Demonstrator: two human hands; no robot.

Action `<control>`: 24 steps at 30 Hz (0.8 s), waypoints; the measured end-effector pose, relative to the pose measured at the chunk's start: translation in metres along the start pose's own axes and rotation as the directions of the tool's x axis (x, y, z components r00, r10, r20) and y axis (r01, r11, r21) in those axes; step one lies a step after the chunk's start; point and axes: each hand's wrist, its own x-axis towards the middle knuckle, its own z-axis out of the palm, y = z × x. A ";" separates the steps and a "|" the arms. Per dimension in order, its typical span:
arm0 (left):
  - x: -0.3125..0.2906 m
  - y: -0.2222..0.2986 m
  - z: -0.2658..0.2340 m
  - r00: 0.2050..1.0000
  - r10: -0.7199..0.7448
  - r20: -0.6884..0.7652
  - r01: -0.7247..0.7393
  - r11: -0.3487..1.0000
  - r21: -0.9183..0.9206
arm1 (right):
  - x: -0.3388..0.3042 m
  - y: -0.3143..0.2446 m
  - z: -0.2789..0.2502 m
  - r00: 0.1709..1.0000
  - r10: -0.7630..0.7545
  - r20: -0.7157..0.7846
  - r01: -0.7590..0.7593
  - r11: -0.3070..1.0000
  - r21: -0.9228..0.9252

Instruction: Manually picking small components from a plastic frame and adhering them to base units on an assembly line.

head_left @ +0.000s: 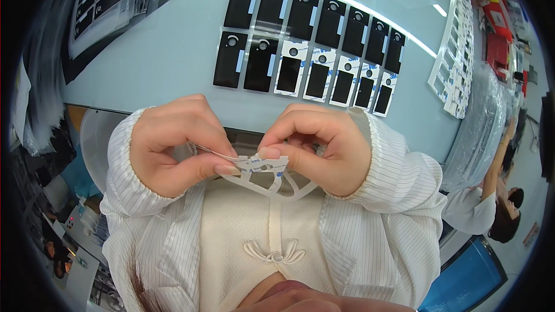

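Note:
In front of my chest I pinch a white adhesive piece with blue print (267,165) between both hands. My left hand (176,141) grips its left end with thumb and forefinger. The thumb and forefinger of my right hand (324,149) close on its upper right part. A pale strip with cut-out openings (254,187) curves below the piece; whether the two are joined I cannot tell. Beyond my hands, flat black rectangular plates (302,16) lie in two rows on the table. Several in the near row carry white, blue-printed backing around a black window (317,81).
The grey-blue table (173,75) ends just before my hands. White cut-out sheets (454,52) lie at its right edge beside transparent plastic wrap (483,121). Bagged black parts (101,0) sit at the far left. Red bins (496,14) and another person (477,208) are at the right.

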 end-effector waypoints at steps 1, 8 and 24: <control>-0.001 -0.001 0.002 1.000 0.004 -0.001 -0.004 1.000 -0.019 | 0.001 0.001 0.000 0.999 -0.050 0.011 0.051 0.997 -0.055; -0.003 -0.004 0.000 0.993 0.103 -0.053 -0.102 0.995 0.019 | 0.002 -0.006 0.000 0.988 -0.154 0.003 0.152 0.976 -0.155; -0.004 0.007 -0.004 0.991 0.131 -0.026 -0.123 0.973 0.194 | -0.008 -0.015 0.005 0.788 -0.615 -0.019 0.539 0.705 -0.461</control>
